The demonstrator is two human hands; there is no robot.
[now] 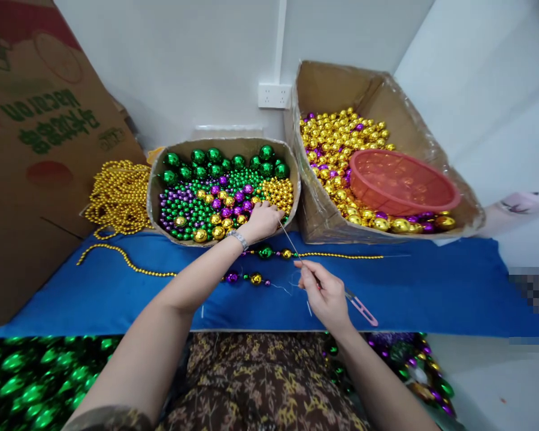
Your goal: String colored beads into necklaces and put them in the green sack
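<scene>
My left hand (264,219) reaches into a cardboard box (155,206) filled with green, purple and gold beads, its fingers curled down among the gold ones. What it grips is hidden. My right hand (323,293) pinches a thin needle (291,242) that points up toward the left hand, and a pink thread snip (363,309) lies under the palm. A strand with a green bead (265,252), gold beads and a purple bead (232,277) lies on the blue cloth (431,287) between my hands.
A larger cardboard box (458,191) at the right holds gold and purple balls and a red plastic basket (402,179). Gold bead strands (117,194) pile up at the left beside a leaning carton (36,155). Bags of green beads (31,377) lie below.
</scene>
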